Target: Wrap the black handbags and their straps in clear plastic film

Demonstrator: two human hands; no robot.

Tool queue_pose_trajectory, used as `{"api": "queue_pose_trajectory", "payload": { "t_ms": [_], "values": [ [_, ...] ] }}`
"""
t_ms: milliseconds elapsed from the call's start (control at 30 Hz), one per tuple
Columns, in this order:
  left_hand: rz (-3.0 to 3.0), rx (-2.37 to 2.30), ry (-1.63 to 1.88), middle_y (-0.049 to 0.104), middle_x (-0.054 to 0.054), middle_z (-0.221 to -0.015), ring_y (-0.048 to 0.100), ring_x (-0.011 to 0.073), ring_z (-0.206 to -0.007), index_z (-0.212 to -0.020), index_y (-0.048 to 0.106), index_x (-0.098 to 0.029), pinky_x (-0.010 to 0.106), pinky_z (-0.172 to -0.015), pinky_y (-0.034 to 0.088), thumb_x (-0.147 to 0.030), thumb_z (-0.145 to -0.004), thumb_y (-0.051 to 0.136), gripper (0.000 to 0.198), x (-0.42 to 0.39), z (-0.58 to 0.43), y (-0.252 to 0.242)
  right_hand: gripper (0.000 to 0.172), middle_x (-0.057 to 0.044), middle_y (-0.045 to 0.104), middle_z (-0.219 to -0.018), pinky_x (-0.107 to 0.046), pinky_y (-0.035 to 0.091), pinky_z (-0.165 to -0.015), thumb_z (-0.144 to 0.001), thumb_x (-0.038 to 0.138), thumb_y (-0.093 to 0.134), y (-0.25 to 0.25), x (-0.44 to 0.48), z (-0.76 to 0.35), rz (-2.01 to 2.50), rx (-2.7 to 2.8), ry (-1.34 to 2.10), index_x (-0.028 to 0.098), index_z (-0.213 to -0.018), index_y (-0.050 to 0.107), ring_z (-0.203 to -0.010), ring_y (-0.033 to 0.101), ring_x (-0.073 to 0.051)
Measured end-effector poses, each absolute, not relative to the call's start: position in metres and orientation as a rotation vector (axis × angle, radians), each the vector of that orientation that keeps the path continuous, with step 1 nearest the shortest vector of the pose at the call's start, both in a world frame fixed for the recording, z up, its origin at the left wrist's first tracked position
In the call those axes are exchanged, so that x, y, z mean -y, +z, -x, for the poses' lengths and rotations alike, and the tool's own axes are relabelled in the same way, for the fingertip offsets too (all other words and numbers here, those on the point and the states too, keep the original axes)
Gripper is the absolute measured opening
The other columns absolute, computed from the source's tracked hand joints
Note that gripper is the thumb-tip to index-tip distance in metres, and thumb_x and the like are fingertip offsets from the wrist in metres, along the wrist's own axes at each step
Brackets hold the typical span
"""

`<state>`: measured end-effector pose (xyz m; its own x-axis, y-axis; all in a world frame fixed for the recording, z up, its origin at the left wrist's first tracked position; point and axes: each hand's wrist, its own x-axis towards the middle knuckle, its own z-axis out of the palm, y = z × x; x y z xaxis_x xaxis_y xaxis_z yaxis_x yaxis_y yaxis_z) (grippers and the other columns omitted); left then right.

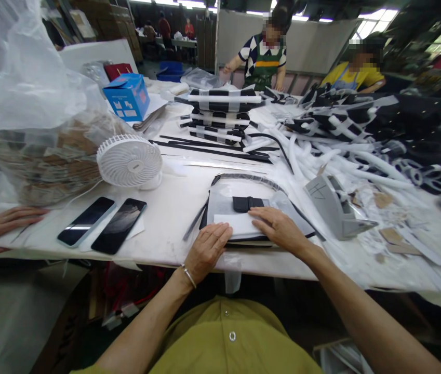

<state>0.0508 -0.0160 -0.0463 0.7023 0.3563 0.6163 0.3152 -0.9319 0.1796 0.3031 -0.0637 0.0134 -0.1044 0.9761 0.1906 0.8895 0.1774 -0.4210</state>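
A bag point(222, 200) with a dark curved strap and dark edges lies flat at the table's front edge, covered in pale wrapping. A small black buckle tab point(242, 203) shows on its upper part. Across its lower part lies a white sheet point(236, 225). My left hand point(208, 248) rests flat on the sheet's left end, fingers stretched out. Over the right end of the sheet, my right hand point(277, 227) lies with its fingers extended, just below the buckle tab.
Two phones point(119, 225) and a white fan point(130, 162) are at the left, near another person's hand point(8, 226). A grey dispenser point(331, 205) stands right. Wrapped bundles point(224, 101) lie behind; two people work across the table.
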Motion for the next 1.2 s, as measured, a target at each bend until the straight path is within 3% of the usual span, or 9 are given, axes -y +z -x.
{"api": "queue_pose_trajectory", "payload": {
  "t_ms": [467,1200],
  "values": [
    [-2.886,-0.582,1.02,0.06,0.015,-0.13,0.05,0.0226,-0.127,-0.137,0.042,-0.012,0.043,-0.106,0.046,-0.014,-0.092,0.052,0.046,0.0162,-0.0491,-0.0484,0.03,-0.006,0.068,-0.12,-0.048,0.048,-0.1,-0.094,0.032,0.049,0.0082,0.0648,-0.3025,1.725,2.046,0.203,0.025,-0.116,0.067,-0.113,0.061,-0.026],
    [-2.897,-0.55,1.104,0.062,0.015,-0.127,0.051,0.0226,-0.125,-0.134,0.046,-0.01,0.042,-0.103,0.048,-0.009,-0.091,0.049,0.043,0.0146,-0.0504,-0.0486,0.029,-0.007,0.067,-0.122,-0.047,0.046,-0.102,-0.094,0.03,0.051,0.0084,0.0647,-0.3017,1.745,2.06,0.221,0.022,-0.118,0.066,-0.115,0.059,-0.025]
  ]
}}
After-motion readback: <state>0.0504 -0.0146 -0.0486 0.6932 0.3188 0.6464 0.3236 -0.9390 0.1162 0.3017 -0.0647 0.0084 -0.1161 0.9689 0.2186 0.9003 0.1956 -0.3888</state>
